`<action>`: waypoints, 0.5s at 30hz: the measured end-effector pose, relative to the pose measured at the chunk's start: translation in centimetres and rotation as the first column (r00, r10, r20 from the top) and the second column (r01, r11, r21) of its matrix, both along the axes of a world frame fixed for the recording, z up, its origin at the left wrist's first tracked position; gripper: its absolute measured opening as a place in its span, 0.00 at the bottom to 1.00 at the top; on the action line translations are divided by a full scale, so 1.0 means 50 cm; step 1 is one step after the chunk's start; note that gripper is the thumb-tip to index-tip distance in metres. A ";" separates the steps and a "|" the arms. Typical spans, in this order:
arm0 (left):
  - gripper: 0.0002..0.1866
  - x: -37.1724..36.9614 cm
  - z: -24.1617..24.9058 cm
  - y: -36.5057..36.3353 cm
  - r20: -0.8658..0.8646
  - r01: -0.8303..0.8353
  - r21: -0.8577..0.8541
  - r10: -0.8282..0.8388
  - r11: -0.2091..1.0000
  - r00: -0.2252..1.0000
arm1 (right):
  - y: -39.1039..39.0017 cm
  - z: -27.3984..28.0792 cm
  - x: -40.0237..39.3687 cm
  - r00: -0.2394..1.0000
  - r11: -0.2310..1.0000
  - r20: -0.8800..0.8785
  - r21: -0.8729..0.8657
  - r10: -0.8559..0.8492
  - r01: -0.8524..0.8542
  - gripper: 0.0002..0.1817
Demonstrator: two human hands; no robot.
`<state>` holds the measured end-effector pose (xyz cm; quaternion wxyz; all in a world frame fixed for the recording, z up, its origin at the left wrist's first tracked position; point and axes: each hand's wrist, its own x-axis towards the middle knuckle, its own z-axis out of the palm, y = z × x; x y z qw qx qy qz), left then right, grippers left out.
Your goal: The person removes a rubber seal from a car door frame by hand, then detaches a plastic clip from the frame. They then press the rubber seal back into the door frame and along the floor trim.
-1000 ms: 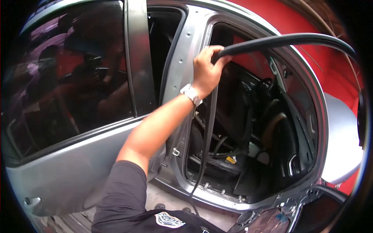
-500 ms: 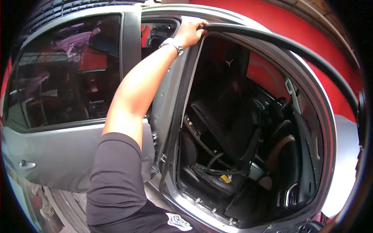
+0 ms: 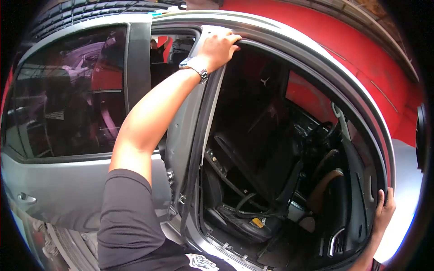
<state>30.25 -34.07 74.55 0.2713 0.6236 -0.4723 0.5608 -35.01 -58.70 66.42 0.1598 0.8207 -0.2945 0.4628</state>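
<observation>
My left hand (image 3: pixel 220 47), with a metal watch (image 3: pixel 194 67) on its wrist, lies over the top corner of the car's door frame. Its fingers curl onto the black rubber seal (image 3: pixel 275 53), which now runs along the top edge of the opening. At the right side of the frame, my right hand (image 3: pixel 385 205) rests with its fingers up against the seal and pillar. Its fingers are slightly apart. Any grip on the seal by either hand is too small to make out.
A grey car door (image 3: pixel 86 185) with a dark window stands at the left. Inside the opening are a folded black seat (image 3: pixel 253 140), cables and a yellow tag (image 3: pixel 258 222). A red surface (image 3: pixel 289 22) lies beyond the roof.
The loose black strip that arched from my left hand to the right now lies along the frame. My right hand has come into view at the right pillar.
</observation>
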 end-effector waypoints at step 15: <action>0.16 0.025 -0.006 -0.035 0.177 -0.020 -0.126 0.042 0.992 0.983 | -0.068 -0.041 0.014 0.983 0.953 0.098 -0.247 -0.154 0.174 0.17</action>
